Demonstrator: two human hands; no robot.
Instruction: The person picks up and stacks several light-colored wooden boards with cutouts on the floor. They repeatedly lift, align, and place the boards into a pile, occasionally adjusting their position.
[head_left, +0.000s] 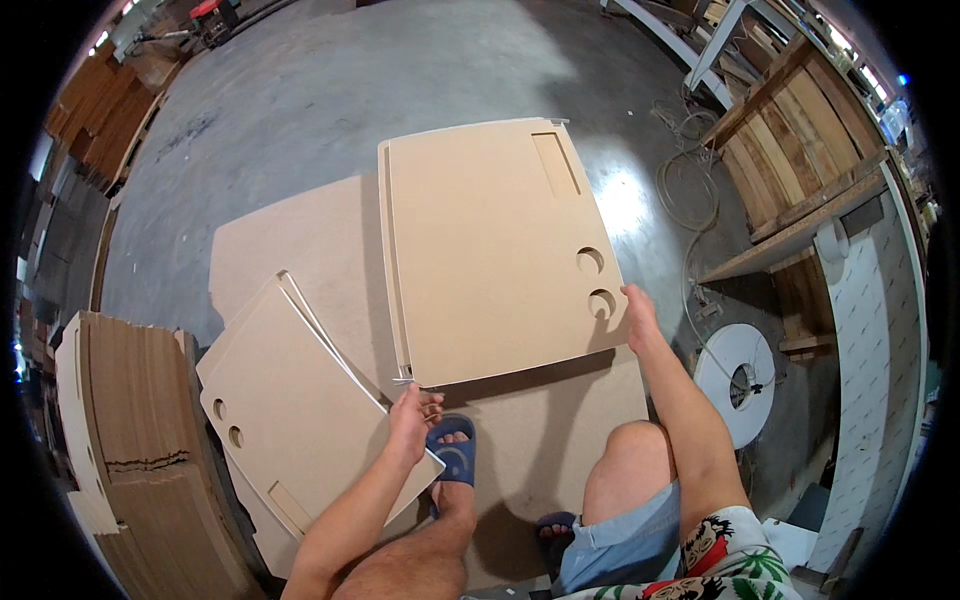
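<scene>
A tan fibreboard panel (480, 250) lies in front of me, with two round holes near its right edge, a rectangular recess at the far right and thin white edging. My right hand (640, 318) grips its right edge below the holes. At its near left corner, where a short white strip end sticks out, my left hand (412, 420) is close by, with fingers loosely curled and apart; whether it touches the corner I cannot tell. A similar panel (300, 400) rests at an angle on the left, a loose white strip (325, 335) along its edge.
Under both panels lies a large brown sheet (300, 225). A white roll of edging strip (712, 385) and a coiled hose (690, 190) are on the floor at the right. Stacked boards (140, 390) stand on the left, a wooden crate (790, 140) on the right.
</scene>
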